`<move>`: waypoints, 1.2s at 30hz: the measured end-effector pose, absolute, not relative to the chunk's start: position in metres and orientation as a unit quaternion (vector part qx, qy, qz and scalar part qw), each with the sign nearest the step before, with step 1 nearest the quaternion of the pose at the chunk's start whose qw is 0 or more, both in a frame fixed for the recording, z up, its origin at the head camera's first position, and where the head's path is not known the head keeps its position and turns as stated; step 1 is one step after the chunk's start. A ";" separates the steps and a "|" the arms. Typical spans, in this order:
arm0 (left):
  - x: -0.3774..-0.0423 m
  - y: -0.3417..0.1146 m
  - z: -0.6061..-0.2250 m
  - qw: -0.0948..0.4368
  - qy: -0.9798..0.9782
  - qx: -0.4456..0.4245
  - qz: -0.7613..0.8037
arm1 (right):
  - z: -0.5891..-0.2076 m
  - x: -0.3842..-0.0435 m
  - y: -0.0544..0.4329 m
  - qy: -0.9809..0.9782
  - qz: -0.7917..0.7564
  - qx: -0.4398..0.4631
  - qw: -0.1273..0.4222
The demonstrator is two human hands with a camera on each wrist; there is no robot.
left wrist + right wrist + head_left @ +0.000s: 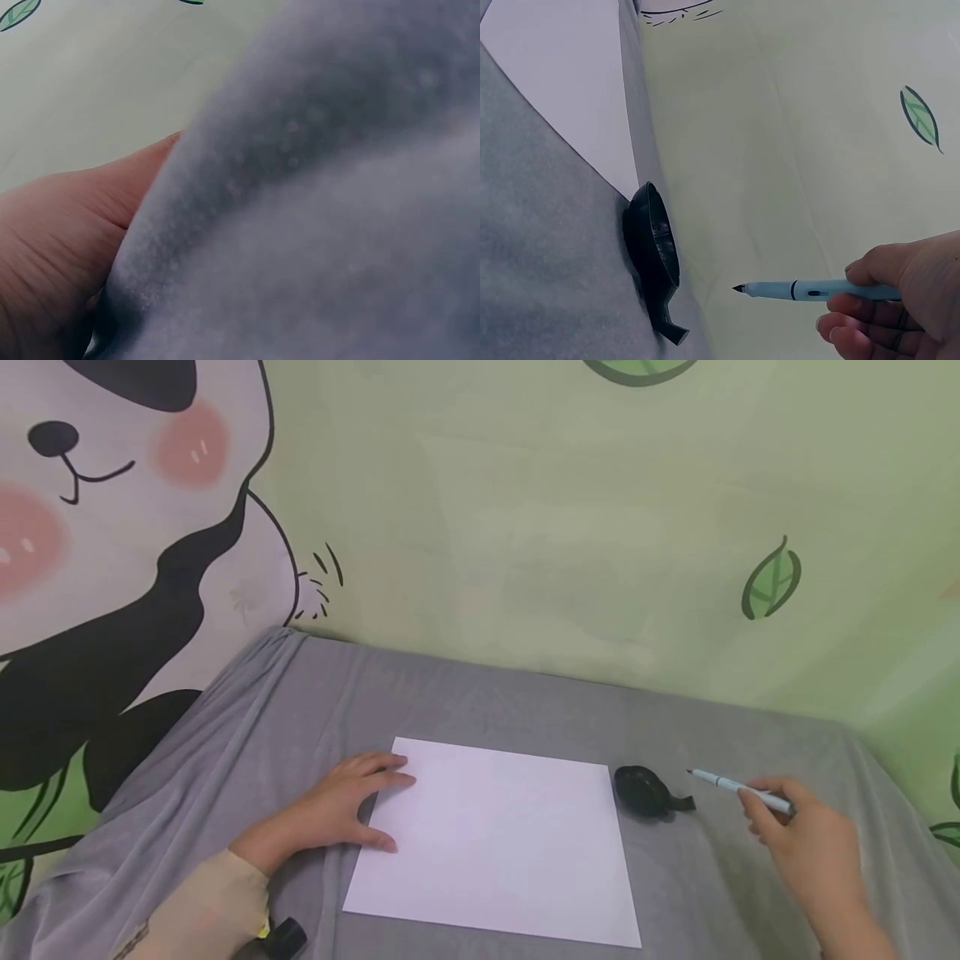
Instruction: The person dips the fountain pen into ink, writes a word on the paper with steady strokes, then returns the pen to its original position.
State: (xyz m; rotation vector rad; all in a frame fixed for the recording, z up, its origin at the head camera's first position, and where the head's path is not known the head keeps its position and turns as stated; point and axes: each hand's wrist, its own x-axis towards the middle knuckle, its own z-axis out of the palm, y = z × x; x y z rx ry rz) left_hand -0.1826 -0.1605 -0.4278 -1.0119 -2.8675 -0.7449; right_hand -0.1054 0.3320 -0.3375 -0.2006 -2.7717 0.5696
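A blank white sheet of paper (502, 843) lies on the grey cloth. My left hand (348, 802) rests at the sheet's left edge with spread fingers, thumb and fingertips on the paper. In the left wrist view blurred grey cloth covers most of the picture, and only part of the left hand (67, 240) shows. Right of the paper, my right hand (810, 843) holds a light blue pen (738, 787) above the cloth, its dark tip pointing left. Between paper and pen sits a small black dish with a short handle (643, 792); the right wrist view shows the black dish (651, 240) side-on.
Grey cloth (465, 693) covers the table and hangs in folds at the left. Beside the left sleeve is a black cylindrical thing (287, 937), partly hidden. Behind the table stands a pale green wall (525, 527) with a painted panda and leaves.
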 end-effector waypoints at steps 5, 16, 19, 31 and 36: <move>-0.184 -0.160 -0.428 0.005 -0.916 -0.322 -0.239 | -0.337 -0.106 0.333 -0.959 0.218 -0.073 0.164; -0.187 -0.160 -0.431 0.009 -0.915 -0.324 -0.240 | -0.337 -0.110 0.331 -0.936 0.290 -0.066 0.190; -0.186 -0.160 -0.431 0.009 -0.915 -0.324 -0.242 | -0.338 -0.112 0.330 -0.928 0.313 -0.063 0.191; -0.185 -0.162 -0.432 0.009 -0.914 -0.321 -0.248 | -0.347 -0.116 0.323 -0.915 0.344 -0.048 0.206; -0.185 -0.162 -0.432 0.013 -0.914 -0.324 -0.244 | -0.348 -0.115 0.321 -0.923 0.323 -0.046 0.205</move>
